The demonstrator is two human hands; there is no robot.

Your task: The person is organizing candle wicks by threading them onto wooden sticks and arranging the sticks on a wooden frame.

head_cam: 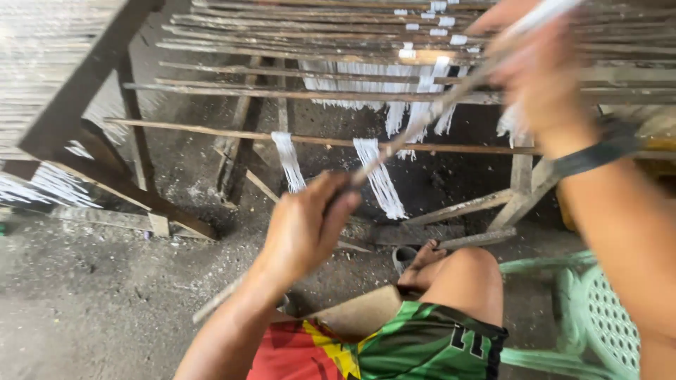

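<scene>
Stick (422,123) gripped between both hands (306,225) — right blurred

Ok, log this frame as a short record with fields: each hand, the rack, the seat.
left hand: closed around the lower part of a thin stick
right hand: blurred, raised at the stick's upper end; dark wristband
rack: wooden rails with white strands hanging over them
seat: pale green plastic chair
floor: dark, dusty

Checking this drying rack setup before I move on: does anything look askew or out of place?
Mostly orderly. The long stick held by the left hand and right hand slants across the level rack poles, and white strands hang unevenly.
</scene>
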